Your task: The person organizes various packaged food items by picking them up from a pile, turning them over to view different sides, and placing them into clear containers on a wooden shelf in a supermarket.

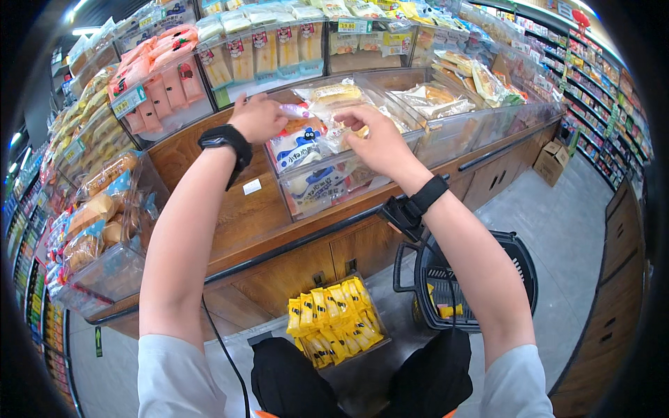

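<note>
My left hand reaches over the left edge of a clear plastic bin, its fingers apart beside a purple-and-white wrapper. On the bin's right side my right hand hovers with curled fingers above clear-wrapped bread; whether it touches a package is not plain. Inside the bin lie a blue-and-white bread package and, farther back, a wrapped yellow bread roll. Both wrists wear black straps, the right one with a small black device.
A bare wooden shelf section holds a small white label. Bins of pink packages and sandwiches stand behind. On the floor are a carton of yellow packets, a black shopping basket and a cardboard box.
</note>
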`<state>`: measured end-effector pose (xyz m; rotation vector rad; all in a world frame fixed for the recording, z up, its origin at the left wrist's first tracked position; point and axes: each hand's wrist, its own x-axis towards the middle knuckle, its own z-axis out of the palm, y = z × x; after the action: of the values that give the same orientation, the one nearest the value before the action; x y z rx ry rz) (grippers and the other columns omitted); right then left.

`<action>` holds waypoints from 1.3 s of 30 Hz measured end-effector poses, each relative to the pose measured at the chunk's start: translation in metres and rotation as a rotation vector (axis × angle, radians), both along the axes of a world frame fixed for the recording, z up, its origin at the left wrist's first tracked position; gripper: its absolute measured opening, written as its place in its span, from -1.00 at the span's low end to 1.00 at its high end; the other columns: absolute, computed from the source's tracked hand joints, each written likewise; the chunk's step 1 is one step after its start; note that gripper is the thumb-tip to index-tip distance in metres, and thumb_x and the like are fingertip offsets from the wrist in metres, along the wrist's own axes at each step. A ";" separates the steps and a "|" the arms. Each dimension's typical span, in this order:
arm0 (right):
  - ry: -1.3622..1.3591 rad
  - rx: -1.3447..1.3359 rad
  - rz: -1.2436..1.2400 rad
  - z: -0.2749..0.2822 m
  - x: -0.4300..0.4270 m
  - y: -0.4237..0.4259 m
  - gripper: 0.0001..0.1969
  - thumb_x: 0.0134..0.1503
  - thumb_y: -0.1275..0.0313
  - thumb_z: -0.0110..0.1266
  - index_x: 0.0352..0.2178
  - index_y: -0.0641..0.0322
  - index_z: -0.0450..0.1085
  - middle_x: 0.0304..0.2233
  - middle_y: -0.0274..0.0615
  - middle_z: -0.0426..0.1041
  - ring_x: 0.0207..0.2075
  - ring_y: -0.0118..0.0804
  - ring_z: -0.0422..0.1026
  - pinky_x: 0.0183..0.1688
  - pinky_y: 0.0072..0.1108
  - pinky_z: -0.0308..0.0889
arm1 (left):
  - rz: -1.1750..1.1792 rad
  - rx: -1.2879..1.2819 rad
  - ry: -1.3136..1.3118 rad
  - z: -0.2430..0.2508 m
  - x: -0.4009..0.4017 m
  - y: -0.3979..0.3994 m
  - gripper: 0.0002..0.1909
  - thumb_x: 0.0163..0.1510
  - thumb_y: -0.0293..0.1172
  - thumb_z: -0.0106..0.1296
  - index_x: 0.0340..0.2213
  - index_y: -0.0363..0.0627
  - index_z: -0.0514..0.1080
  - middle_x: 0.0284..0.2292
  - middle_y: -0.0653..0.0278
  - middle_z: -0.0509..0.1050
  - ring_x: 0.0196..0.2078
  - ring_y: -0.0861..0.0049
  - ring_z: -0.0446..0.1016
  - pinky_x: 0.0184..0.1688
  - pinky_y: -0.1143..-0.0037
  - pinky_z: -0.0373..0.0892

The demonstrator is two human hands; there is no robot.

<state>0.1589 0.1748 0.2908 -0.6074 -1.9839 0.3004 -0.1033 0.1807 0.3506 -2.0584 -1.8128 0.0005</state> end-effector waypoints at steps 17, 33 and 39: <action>0.748 -0.866 0.495 -0.118 0.014 -0.171 -0.63 0.11 0.39 0.19 -0.08 0.35 0.37 -0.19 -0.23 0.50 -0.16 -0.51 0.44 -0.07 -0.61 0.33 | -0.419 -0.032 -2.255 -0.178 0.129 -0.220 -0.46 0.10 -0.43 0.12 0.04 -0.16 0.11 -0.11 0.13 0.45 -0.09 0.50 0.44 -0.06 0.50 0.36; 0.582 -1.179 0.093 -0.265 0.084 -0.156 -0.74 0.06 0.47 0.23 -0.18 0.28 0.48 -0.31 -0.23 0.56 -0.27 -0.49 0.49 -0.12 -0.65 0.32 | -0.204 -0.425 -2.283 -0.330 0.121 -0.202 -0.66 0.11 -0.46 0.13 -0.09 -0.32 0.42 -0.19 0.19 0.53 -0.16 0.59 0.50 -0.03 0.55 0.39; 0.602 -1.152 0.126 -0.275 0.074 -0.141 -0.78 0.06 0.49 0.23 -0.23 0.28 0.48 -0.34 -0.24 0.56 -0.30 -0.50 0.49 -0.18 -0.68 0.32 | -0.129 -0.387 -2.306 -0.341 0.119 -0.187 -0.66 0.10 -0.43 0.15 -0.09 -0.29 0.44 -0.19 0.17 0.54 -0.14 0.58 0.51 -0.03 0.57 0.38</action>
<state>0.2329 0.0337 0.0155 -0.9355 -1.1189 1.5530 0.0153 -0.0061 0.0092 -2.0034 -2.2616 -3.3153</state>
